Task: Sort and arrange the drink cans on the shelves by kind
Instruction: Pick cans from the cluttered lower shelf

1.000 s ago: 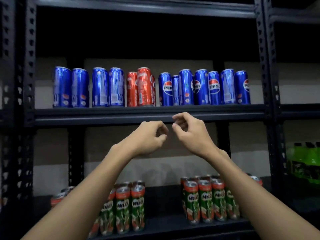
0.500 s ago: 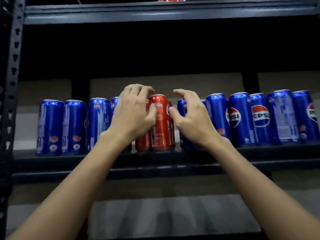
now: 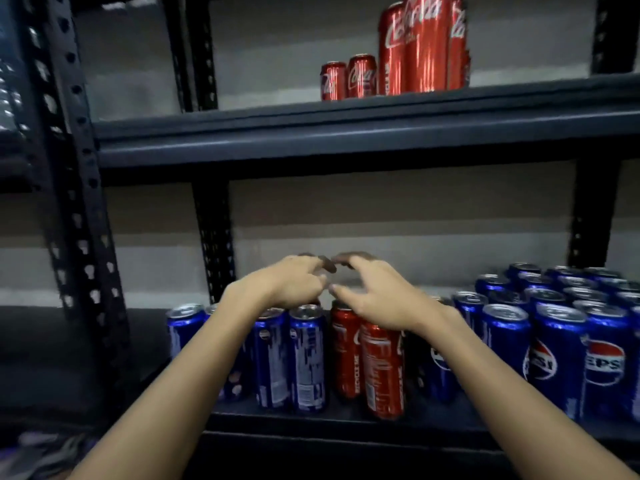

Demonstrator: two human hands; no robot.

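Left hand: the left hand [image 3: 287,282] reaches in over the can tops, wrist raised, fingers curled downward and holding nothing; fingertips blurred.
Right hand: the right hand [image 3: 377,296] mirrors it, palm down above the two tall red Coca-Cola cans [image 3: 367,362], fingers bent and spread, thumb near the left hand's fingers; whether it touches a can top I cannot tell.
Red cans: upright at the front of the dark metal middle shelf [image 3: 311,422], between blue Pepsi cans on the left [image 3: 291,358] and a larger group of blue Pepsi cans on the right [image 3: 554,341].
Upper shelf: the dark metal upper shelf [image 3: 346,129] carries more red Coca-Cola cans [image 3: 398,60], upright, grouped together.
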